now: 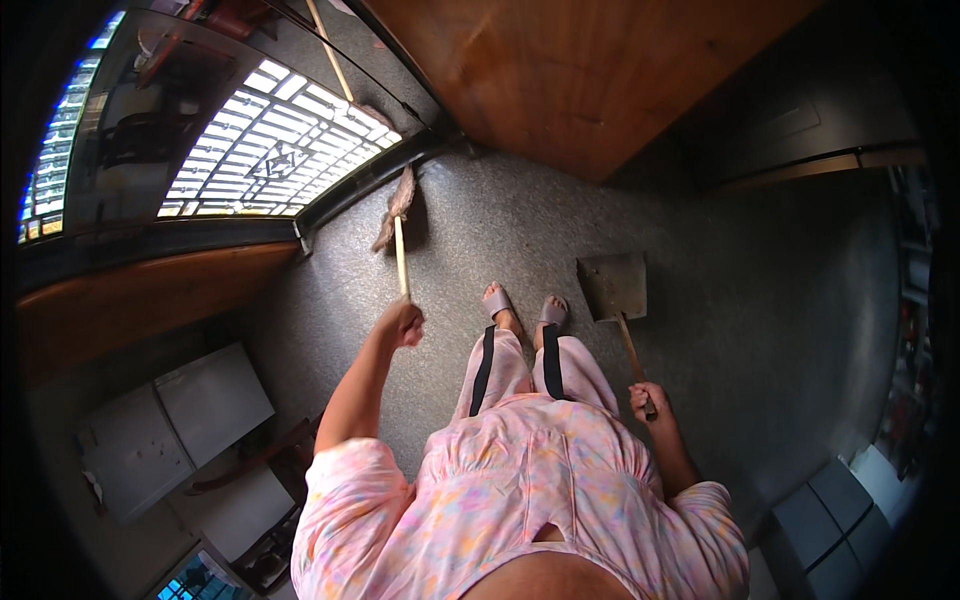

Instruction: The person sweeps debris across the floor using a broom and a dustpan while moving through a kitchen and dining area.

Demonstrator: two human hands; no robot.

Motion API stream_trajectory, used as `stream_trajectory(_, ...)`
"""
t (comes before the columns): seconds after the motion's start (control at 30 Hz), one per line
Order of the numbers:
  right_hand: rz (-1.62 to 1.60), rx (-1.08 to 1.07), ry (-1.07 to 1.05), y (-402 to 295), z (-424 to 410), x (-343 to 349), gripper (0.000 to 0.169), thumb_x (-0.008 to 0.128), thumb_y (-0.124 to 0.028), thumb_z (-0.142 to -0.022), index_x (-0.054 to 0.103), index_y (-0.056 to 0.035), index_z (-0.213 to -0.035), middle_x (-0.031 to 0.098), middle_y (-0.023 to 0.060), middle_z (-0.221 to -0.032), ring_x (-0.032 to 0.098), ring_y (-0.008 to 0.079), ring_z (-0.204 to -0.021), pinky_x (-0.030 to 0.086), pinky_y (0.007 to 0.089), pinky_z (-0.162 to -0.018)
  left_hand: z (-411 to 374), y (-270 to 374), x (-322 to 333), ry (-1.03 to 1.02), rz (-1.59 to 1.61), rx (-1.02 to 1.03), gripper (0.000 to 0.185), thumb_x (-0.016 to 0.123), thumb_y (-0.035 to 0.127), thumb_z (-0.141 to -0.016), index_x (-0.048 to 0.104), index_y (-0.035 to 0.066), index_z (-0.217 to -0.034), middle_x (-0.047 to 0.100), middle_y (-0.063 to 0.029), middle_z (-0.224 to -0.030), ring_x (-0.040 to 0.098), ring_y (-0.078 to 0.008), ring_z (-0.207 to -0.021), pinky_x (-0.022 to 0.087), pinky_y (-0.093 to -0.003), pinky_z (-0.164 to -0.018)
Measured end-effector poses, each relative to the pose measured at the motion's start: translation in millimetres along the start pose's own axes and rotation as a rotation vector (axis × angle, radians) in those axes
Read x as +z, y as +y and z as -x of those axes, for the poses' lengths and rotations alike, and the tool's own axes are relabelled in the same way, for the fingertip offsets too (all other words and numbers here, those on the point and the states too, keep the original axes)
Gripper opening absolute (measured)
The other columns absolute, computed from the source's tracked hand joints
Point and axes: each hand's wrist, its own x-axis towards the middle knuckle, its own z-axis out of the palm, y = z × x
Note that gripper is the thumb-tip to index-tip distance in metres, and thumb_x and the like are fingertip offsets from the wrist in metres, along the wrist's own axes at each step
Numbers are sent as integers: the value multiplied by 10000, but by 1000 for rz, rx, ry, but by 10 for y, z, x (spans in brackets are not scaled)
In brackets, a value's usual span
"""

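Note:
My left hand (402, 324) is closed around the pale handle of a mop or broom (401, 199); its brownish, shaggy head lies on the grey floor close to the dark door frame. With my right hand (649, 401) I grip the wooden handle of a long-handled dustpan (616, 285). The pan is squarish and dark, with small specks on it, and is to the right of my sandalled feet. Both feet stand on the speckled floor (465, 225), between the two tools.
A dark glossy panel (127, 112) at the upper left mirrors a bright lattice and the mop or broom. A wooden panel (585, 82) juts in at the top. A white refrigerator (214, 405) is at the lower left, with dark furniture beside it. Grey panels (810, 517) show at the lower right.

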Motion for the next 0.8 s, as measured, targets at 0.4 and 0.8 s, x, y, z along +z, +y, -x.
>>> stream_trajectory(0.4,-67,-34,39,-35,-137,-204,123,380,-104,-725,369,-53,-614,367,-20,-440,363,64,-315,329,183,-303,491,-481,1162,-182,-142,-141,164,457,-26,-606,361,19,-481,349,-62,-370,377,-165,-285,312,-303,-240)
stream_trajectory(0.8,-49,29,-22,-282,-391,-410,172,385,-126,-718,355,-70,-558,353,-22,-422,363,68,-320,335,182,-312,1273,-294,513,-62,-353,-39,149,507,-13,-584,376,31,-637,335,-25,-424,340,-99,-318,283,-265,-264)
